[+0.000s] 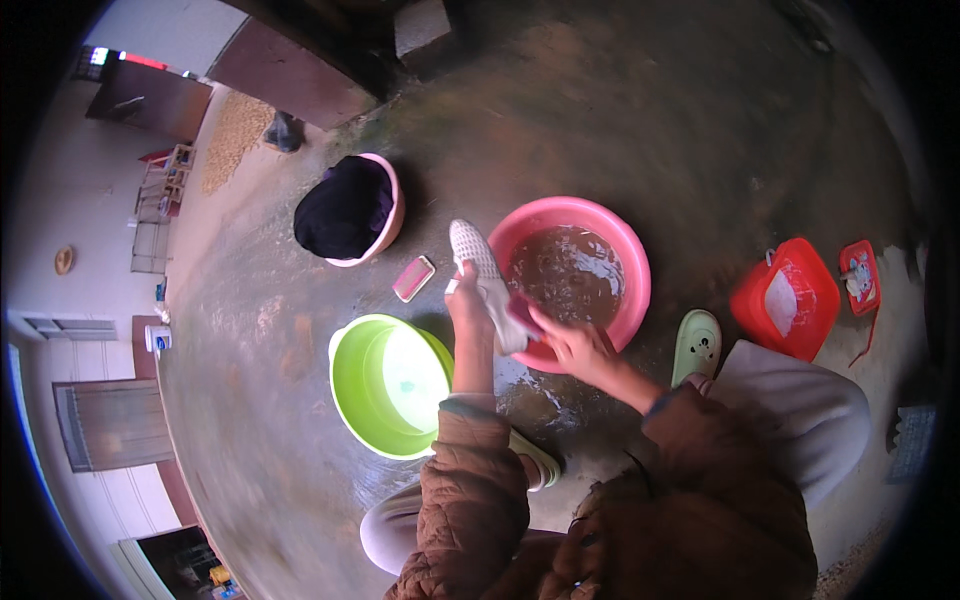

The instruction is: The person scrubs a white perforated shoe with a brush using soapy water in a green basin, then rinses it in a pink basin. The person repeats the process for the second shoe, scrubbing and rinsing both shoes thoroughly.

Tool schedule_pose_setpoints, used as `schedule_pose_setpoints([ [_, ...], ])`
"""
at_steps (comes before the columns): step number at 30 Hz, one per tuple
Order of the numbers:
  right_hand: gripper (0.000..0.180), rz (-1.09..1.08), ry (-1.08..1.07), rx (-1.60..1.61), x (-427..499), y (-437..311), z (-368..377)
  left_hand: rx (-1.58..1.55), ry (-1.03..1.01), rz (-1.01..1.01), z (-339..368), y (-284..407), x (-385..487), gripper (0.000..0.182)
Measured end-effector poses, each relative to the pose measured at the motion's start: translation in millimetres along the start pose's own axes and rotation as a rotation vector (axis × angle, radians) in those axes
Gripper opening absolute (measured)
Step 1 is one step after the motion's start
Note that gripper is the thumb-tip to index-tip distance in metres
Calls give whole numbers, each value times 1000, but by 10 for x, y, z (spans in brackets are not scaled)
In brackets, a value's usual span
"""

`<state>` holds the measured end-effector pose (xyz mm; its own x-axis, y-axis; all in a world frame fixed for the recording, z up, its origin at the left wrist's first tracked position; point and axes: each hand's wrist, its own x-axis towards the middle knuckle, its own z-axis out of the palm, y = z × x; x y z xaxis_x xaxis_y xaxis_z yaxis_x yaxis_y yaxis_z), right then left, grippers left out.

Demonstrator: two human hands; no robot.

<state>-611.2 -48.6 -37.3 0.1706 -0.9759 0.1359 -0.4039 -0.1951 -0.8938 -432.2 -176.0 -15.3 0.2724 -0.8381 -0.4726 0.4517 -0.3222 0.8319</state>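
My left hand grips a white shoe with a textured, perforated-looking surface, held above the left rim of a pink plastic basin. Murky water with some froth fills the bottom of that basin. In my right hand is a scrubbing brush with a dark pinkish body, pressed to or just beside the lower end of the shoe. My fingers hide part of the brush, and its bristles are hard to make out.
A green basin stands at left, with a pink-and-white brush on the wet floor above it. Dark cloth heaps over a pale pink basin. Right of my green clog are a red bucket holding white powder and a small red container.
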Motion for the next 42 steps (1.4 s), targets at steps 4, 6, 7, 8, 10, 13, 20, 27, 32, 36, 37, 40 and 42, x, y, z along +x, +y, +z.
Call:
schedule_pose_setpoints([
  [4, 51, 79, -86, -141, -288, 219, -118, -50, 65, 110, -45, 252, 119, 29],
  [6, 49, 103, 128, 35, -231, 186, -140, -95, 42, 72, -65, 321, 50, 30],
  [7, 48, 116, 227, 129, -177, 75, -166, -116, 39, 52, -120, 342, 4, 31],
  [8, 48, -28, 314, 145, -109, -68, -137, -110, 57, 76, -148, 333, -45, 31],
  [10, 48, -62, 170, 102, -44, -497, -204, -125, 107, 63, -133, 353, -178, 31],
  [13, 41, -81, 151, 39, 154, -617, -119, -109, -19, 86, -9, 250, -519, 24],
  [20, 41, -129, 114, -28, 35, -828, -160, -219, -140, 0, -236, 351, -809, 21],
  [27, 36, -10, 164, -10, 564, -649, -344, -160, -336, -155, -250, 70, -1105, 17],
  [32, 45, -96, 199, -157, 900, 106, -620, -190, -363, -265, -221, 73, -1435, 20],
  [36, 68, 529, -46, 564, 502, -589, -503, -201, -252, -207, -489, 338, -1492, 24],
  [37, 77, 660, -77, 682, 405, -546, -466, -220, -258, -230, -476, 284, -1487, 25],
  [40, 111, 400, -148, 949, 116, -653, -395, -192, -414, -259, -507, 115, -1530, 29],
  [42, 126, 233, -21, 816, 143, -658, -276, -174, -565, -285, -560, 82, -1521, 33],
])
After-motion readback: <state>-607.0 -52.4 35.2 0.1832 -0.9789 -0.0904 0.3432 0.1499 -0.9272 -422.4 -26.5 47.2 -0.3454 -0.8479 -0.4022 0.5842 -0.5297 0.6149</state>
